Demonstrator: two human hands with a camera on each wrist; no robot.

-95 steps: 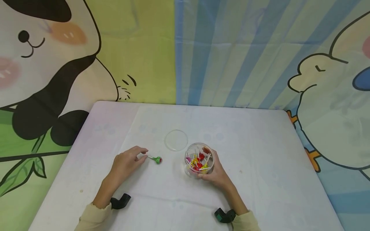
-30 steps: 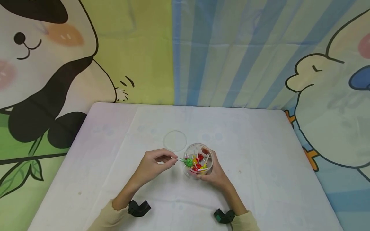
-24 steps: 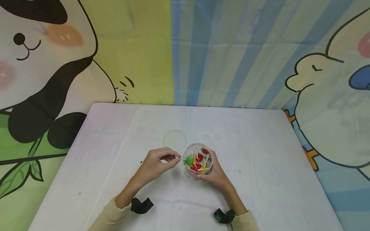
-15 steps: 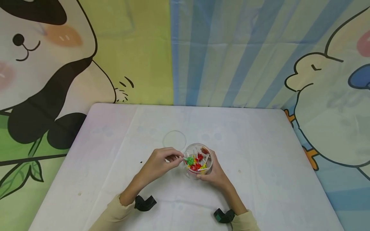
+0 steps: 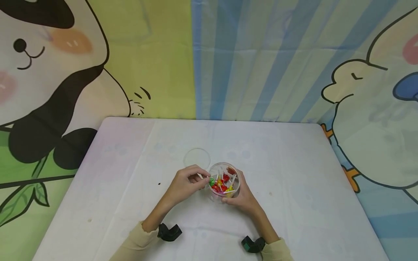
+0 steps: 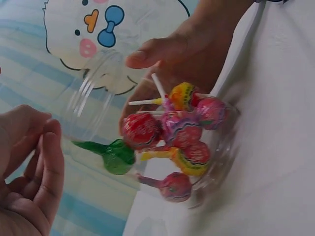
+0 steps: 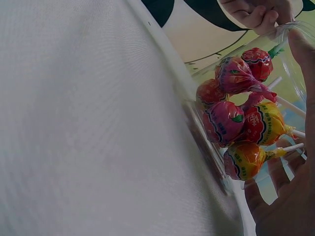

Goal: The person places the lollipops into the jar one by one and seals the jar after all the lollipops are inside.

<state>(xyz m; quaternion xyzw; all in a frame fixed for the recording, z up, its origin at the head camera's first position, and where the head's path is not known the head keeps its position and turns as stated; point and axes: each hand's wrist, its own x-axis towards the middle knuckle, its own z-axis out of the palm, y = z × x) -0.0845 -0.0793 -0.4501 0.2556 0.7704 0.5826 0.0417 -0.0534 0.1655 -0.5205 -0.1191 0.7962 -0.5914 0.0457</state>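
Observation:
My right hand [image 5: 240, 188] holds a clear round jar [image 5: 216, 197] around its side, thumb at the front. Inside lie several wrapped lollipops [image 6: 182, 128], red, pink and yellow, with white sticks pointing up. At the jar's mouth, my left hand [image 5: 191, 181] pinches the stick end of a green-wrapped lollipop [image 6: 118, 157], thumb and index finger together. The green candy head is inside the jar, above the others. In the right wrist view, only a bit of green wrapper [image 7: 276, 50] shows behind a red lollipop [image 7: 257, 64].
A clear round lid [image 5: 197, 148] lies flat on the white-covered table [image 5: 277, 156], just behind the jar. A tiny dark speck [image 5: 159, 183] is left of my left hand. Cartoon-printed curtains [image 5: 254, 58] stand behind the table.
My left hand picked up the green lollipop from the table, carried it right to the jar and lowered its head inside. My right hand has stayed on the jar.

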